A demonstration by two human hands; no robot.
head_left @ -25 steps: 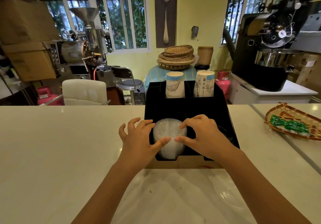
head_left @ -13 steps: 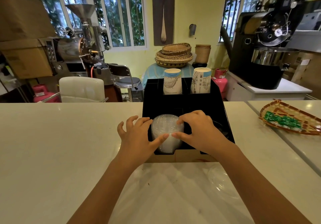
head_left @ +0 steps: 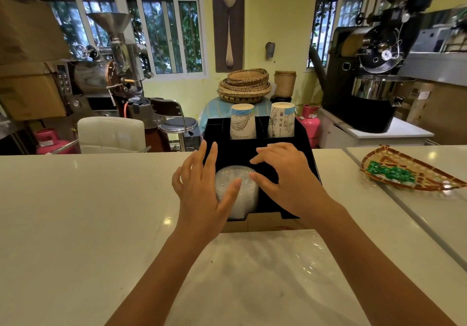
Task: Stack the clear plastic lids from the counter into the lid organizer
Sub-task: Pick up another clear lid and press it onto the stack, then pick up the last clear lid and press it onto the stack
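A black lid organizer stands on the white counter in front of me. A stack of clear plastic lids fills its front left slot, with the domed top showing. My left hand hovers at the stack's left side, fingers spread and lifted, thumb tip resting on the top lid. My right hand is over the slot to the right, fingers apart, thumb touching the stack's right edge. Neither hand grips a lid. One more clear lid lies on the counter near my right forearm, faint against a clear plastic sheet.
Two stacks of printed paper cups stand in the organizer's back slots. A woven tray with green packets lies at the right, past a seam in the counter. Coffee roasters and a chair stand behind the counter.
Both hands have opened: the fingers that curled over the lid stack are now raised and spread, with only the thumbs still touching it. The stack stays in its slot.
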